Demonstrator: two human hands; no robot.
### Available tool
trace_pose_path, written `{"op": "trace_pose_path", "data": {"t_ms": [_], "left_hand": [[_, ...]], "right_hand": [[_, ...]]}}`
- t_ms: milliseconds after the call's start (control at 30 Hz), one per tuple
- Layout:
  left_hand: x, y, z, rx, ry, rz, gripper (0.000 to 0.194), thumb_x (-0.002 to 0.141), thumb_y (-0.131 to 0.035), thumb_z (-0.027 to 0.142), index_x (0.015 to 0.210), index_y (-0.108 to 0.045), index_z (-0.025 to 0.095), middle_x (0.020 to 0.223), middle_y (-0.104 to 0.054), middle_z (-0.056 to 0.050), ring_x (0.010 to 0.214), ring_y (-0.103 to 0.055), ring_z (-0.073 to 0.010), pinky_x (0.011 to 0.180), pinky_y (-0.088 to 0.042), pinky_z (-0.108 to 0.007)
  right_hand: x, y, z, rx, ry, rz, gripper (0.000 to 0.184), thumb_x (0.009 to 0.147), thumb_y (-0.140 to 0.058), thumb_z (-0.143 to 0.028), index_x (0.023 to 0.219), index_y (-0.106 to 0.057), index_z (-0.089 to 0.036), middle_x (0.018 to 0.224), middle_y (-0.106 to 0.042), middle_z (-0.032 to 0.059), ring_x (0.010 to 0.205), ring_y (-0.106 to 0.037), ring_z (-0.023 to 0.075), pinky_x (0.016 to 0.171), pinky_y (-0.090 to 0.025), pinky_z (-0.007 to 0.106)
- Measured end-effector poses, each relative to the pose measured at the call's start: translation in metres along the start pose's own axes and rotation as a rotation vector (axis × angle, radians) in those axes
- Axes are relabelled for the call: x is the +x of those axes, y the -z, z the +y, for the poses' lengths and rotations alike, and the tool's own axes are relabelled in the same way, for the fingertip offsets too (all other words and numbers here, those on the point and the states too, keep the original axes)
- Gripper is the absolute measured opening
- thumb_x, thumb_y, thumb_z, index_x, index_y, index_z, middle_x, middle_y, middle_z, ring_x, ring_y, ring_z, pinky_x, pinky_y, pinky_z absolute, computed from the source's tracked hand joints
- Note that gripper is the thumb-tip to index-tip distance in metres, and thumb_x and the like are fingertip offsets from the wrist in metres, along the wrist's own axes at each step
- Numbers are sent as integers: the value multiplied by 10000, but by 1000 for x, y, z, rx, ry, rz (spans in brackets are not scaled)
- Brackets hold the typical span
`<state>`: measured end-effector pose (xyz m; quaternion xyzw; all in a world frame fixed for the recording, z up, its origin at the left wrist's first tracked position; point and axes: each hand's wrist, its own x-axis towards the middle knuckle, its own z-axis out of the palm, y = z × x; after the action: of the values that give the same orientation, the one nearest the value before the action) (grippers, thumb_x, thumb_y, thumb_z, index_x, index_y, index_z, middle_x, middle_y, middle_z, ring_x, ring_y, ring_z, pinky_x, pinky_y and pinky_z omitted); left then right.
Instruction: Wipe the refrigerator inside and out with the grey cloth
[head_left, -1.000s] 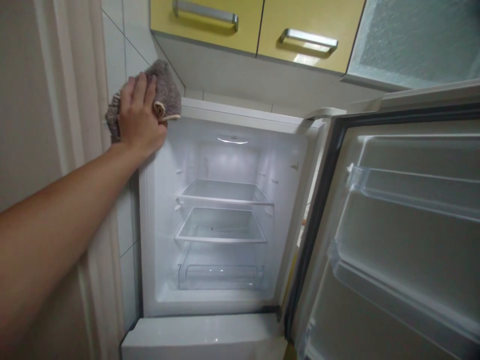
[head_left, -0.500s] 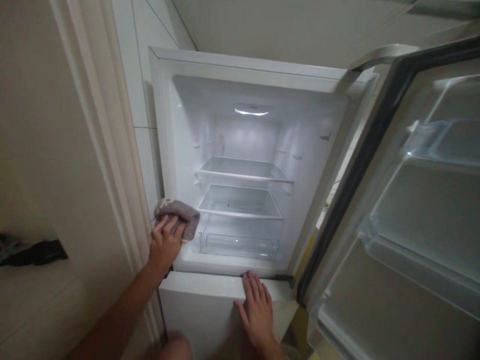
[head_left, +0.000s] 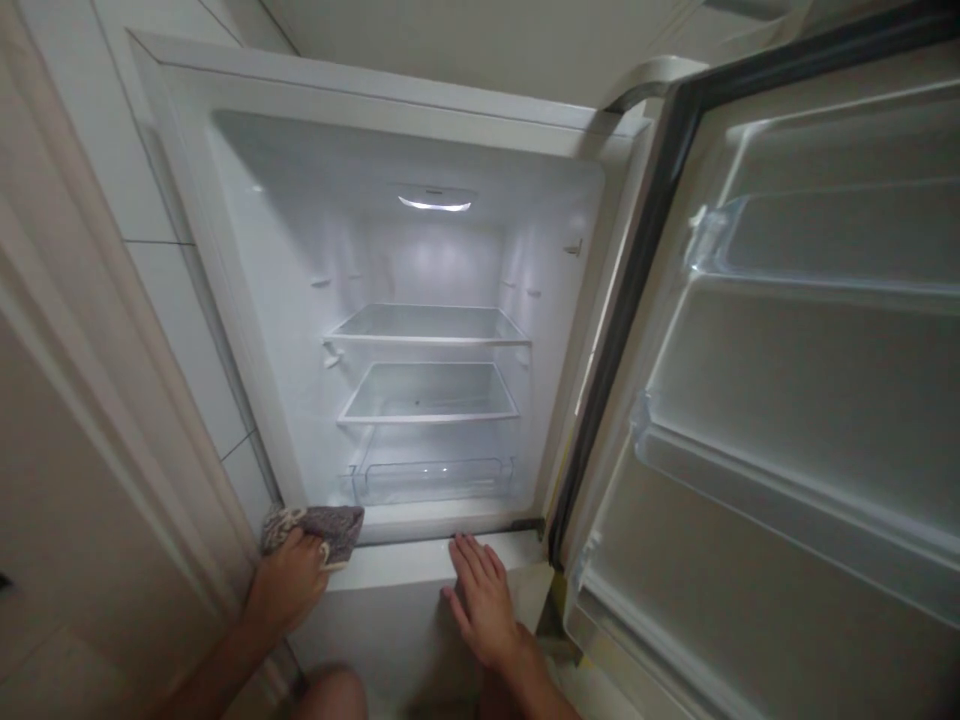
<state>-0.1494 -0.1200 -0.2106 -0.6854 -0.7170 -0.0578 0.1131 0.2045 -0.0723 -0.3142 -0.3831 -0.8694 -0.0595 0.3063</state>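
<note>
My left hand (head_left: pixel 289 585) presses a folded grey-brown cloth (head_left: pixel 335 532) with pale trim onto the lower left corner of the fridge's (head_left: pixel 390 80) front frame. Its fingers are bent over the cloth. Flat on the top edge of the lower door (head_left: pixel 390 565) lies my right hand (head_left: pixel 484 605), fingers stretched out and holding nothing. Between and above both hands the lit fridge compartment stands open, with two glass shelves (head_left: pixel 431 418) and a clear drawer (head_left: pixel 431 482) at the bottom.
The fridge door (head_left: pixel 787 400) hangs wide open on the right, with clear racks (head_left: pixel 787 500) and a dark gasket (head_left: pixel 622 360). A tiled wall (head_left: pixel 180 340) and a pale door frame (head_left: pixel 82 330) run close along the left. My knee (head_left: pixel 334 695) shows at the bottom.
My left hand has slid the cloth down the left frame to its bottom corner. The view has come closer and turned right. My right hand stays on the lower door's top edge.
</note>
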Motion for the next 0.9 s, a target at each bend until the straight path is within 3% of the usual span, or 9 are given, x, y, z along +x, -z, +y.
{"op": "trace_pose_path", "data": {"t_ms": [67,167,400,467,533,600,700,800,900], "left_hand": [[8,11,18,19,-63,-128,216,837,-547,143,882,-753,192,1002,-765,-139,1150,-678,-310,928,-541,-407],[25,18,71,-9,-205,-270,248,865,-534,129,972,-754,172,1101,-769,-160,1176,-678,-299,970,-543,-404],[81,4,254,-171,-604,-281,244,915,-594,275,1071,-767,202,1137,-786,-137,1210,-646,-315,1039,-530,-434],[91,2,291,-205,-655,-279,237,919,-597,276,1042,-781,193,1100,-794,-155,1178,-660,-335,990,-552,-451],[97,2,311,-226,-672,-274,240,922,-594,270,1025,-789,174,1063,-795,-179,1153,-672,-356,943,-568,-462],[98,2,316,-239,-682,-264,253,938,-583,281,1040,-787,172,1068,-793,-186,1154,-676,-360,941,-570,-471],[93,2,300,-240,-678,-256,246,946,-567,287,1036,-777,194,1073,-792,-163,1156,-682,-345,951,-572,-467],[84,0,262,-219,-598,-249,269,891,-588,228,1097,-756,187,1127,-785,-160,1201,-678,-338,978,-571,-456],[73,-2,205,-185,-478,-257,375,833,-600,181,1179,-740,208,1216,-772,-157,1240,-676,-338,1012,-560,-445]], "right_hand": [[-12,1,5,37,30,20,734,961,-528,-173,1670,-357,-253,1654,-475,33,1541,-439,210,1259,-423,441],[-43,4,12,33,-50,86,815,853,-493,-67,1641,-406,-252,1601,-535,50,1480,-513,210,1199,-505,405],[-91,32,23,-55,-309,-9,765,947,-532,-200,1680,-333,-285,1675,-437,35,1443,-566,235,1059,-607,325],[-92,34,22,-29,-425,-41,770,969,-517,-216,1701,-286,-280,1720,-360,53,1384,-620,232,957,-636,293],[-93,31,20,-9,-482,-67,801,966,-510,-211,1717,-241,-281,1736,-326,59,1351,-644,236,909,-641,290],[-95,24,19,-25,-501,-62,827,946,-509,-189,1721,-232,-267,1728,-344,65,1403,-605,252,945,-633,311],[-99,8,16,-70,-501,-21,863,914,-529,-172,1721,-235,-254,1719,-362,66,1506,-499,269,1065,-590,358],[-102,-10,11,-110,-478,45,950,880,-524,-141,1737,-137,-278,1729,-345,38,1552,-434,250,1197,-498,412],[-100,-21,3,-180,-494,128,1068,795,-493,-82,1741,-24,-244,1737,-323,61,1569,-405,250,1216,-458,469]]}}
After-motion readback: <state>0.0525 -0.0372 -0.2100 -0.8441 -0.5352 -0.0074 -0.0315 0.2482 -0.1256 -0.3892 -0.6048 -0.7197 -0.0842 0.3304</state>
